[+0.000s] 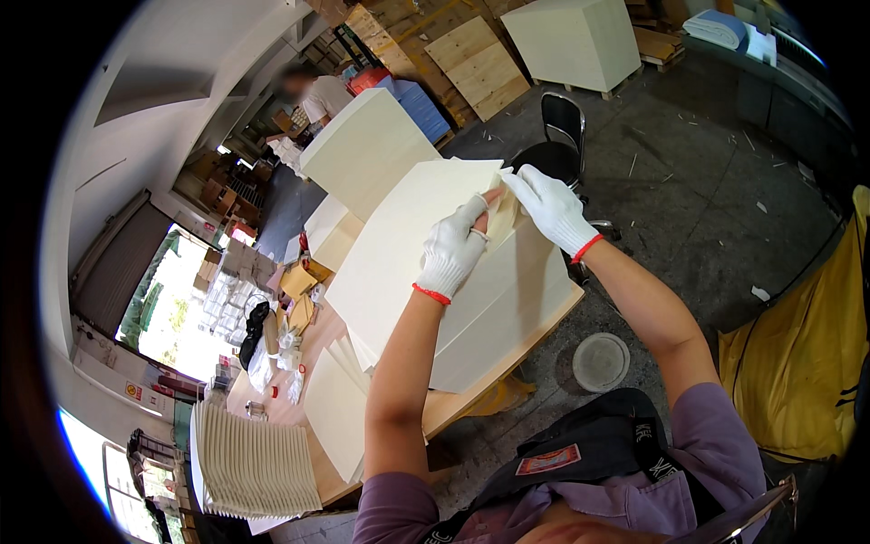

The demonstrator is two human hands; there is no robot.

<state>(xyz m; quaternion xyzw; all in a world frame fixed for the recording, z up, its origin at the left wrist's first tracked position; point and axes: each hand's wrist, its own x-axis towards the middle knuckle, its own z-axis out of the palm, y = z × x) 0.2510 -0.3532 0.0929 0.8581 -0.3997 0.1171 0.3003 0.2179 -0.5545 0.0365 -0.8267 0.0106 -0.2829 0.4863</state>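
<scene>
We see our gloved left hand [450, 250] pinching the corner of a cream sheet [410, 240] lying under it on the stack [507, 308]. Just beyond, our right hand [549, 205] closes its fingers on the same corner. Farther off stands a black chair [559, 136].

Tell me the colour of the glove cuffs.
Red trim on white gloves: left hand, right hand. Head view shows it best.

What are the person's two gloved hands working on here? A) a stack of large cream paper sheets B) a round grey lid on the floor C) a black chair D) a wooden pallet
A: the left hand and right hand both pinch a corner of the cream paper sheets on the table.
</scene>
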